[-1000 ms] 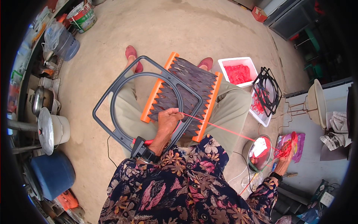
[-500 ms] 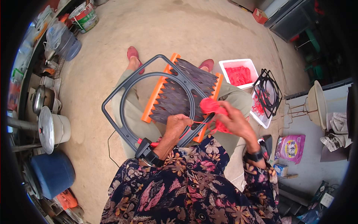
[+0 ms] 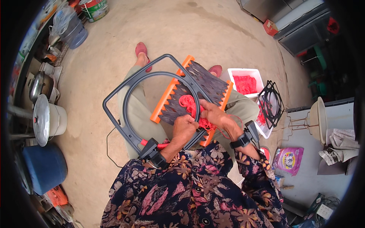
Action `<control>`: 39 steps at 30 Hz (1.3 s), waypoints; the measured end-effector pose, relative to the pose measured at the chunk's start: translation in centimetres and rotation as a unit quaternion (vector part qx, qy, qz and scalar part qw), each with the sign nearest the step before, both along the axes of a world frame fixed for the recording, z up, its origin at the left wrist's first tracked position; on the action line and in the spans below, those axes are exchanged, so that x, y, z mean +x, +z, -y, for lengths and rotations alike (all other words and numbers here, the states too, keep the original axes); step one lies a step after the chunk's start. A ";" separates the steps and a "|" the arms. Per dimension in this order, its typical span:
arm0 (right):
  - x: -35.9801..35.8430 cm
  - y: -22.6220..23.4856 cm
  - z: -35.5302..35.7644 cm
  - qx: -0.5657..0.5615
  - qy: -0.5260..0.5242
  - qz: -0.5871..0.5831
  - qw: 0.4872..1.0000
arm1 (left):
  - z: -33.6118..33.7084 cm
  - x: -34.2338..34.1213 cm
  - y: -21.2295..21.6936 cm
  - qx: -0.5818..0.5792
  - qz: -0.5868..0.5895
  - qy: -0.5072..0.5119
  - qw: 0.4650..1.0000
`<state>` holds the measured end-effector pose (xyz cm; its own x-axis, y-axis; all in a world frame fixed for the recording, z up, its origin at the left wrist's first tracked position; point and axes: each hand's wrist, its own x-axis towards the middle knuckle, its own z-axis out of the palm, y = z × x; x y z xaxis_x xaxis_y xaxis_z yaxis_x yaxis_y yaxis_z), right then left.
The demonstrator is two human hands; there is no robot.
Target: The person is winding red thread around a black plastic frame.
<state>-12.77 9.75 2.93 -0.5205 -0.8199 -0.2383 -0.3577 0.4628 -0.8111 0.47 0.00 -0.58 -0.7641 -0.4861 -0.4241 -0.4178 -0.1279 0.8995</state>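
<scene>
A dark grey frame with a round ring inside an angular outer rim [image 3: 108,102] lies across my lap. My left hand [image 3: 185,128] is closed at the ring's lower right side, pinching red cord there. My right hand [image 3: 216,114] is wrapped on a bundle of looped red cord [image 3: 187,102] at the ring's right edge; loops show both inside the ring and below my right hand. My right fingertips are partly hidden behind the ring. Beneath the frame, dark pointed strips [image 3: 207,81] stretch between orange toothed bars [image 3: 164,99]. A red section sits on the frame's lower rim.
To the right stand a white box [image 3: 259,74] of red cord and another white box [image 3: 263,131] with black frames [image 3: 273,104] on it. A purple bag [image 3: 288,159] lies nearby. Pots, a lidded pail [image 3: 57,119] and a blue tub [image 3: 45,167] line the left.
My right hand has brought the red cord bundle left and down to the ring, and its loops now reach inside. My left hand stays near the ring's edge. The view has shifted slightly.
</scene>
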 end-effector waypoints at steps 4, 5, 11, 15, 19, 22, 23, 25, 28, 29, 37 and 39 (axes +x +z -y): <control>-1.1 -0.3 -0.3 0.055 0.045 0.024 0.997 | -0.6 0.1 0.9 -0.020 0.037 -0.040 0.998; -1.5 -0.2 -0.4 0.045 0.003 0.097 0.994 | -0.7 -0.1 0.7 -0.028 0.020 -0.035 0.999; 1.1 5.6 2.6 0.013 0.013 -0.338 0.941 | -0.3 0.0 0.4 -0.044 0.025 -0.030 0.998; 2.9 2.3 4.3 0.129 0.017 -0.392 0.911 | -1.1 0.2 -0.6 -0.068 -0.004 -0.036 0.997; 3.1 2.2 4.7 0.056 -0.015 -0.321 0.945 | -1.2 0.0 -2.8 -0.049 -0.055 -0.002 0.997; 3.5 4.6 4.2 -0.239 -0.086 0.034 0.967 | -1.0 0.0 -2.6 0.038 -0.050 0.007 0.998; 3.3 6.1 3.1 -0.278 -0.178 0.196 0.923 | -1.0 -0.3 -1.6 0.029 -0.068 0.023 0.997; 3.3 9.6 0.5 -0.334 -0.240 0.419 0.809 | -0.5 0.0 -1.6 0.005 -0.045 0.032 0.998; 3.9 14.3 -7.4 -0.363 -0.233 0.424 0.796 | 1.1 0.4 0.6 0.050 0.005 0.043 0.998; 4.0 14.9 -10.3 -0.372 -0.273 0.406 0.788 | 1.4 0.4 0.8 0.055 0.002 0.060 0.997; 3.2 13.8 -34.5 -0.293 -0.544 0.090 0.781 | 2.2 -0.3 1.1 0.128 -0.032 0.109 0.985; 2.7 11.0 -36.9 -0.218 -0.594 0.054 0.772 | 1.6 0.0 1.1 0.139 -0.040 0.081 0.986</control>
<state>-10.07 46.61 13.97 -0.9637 0.2065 -0.1693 0.1903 0.0863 -0.9779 0.45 -1.56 0.55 -0.7223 -0.4773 -0.5005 -0.3016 -0.4338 0.8490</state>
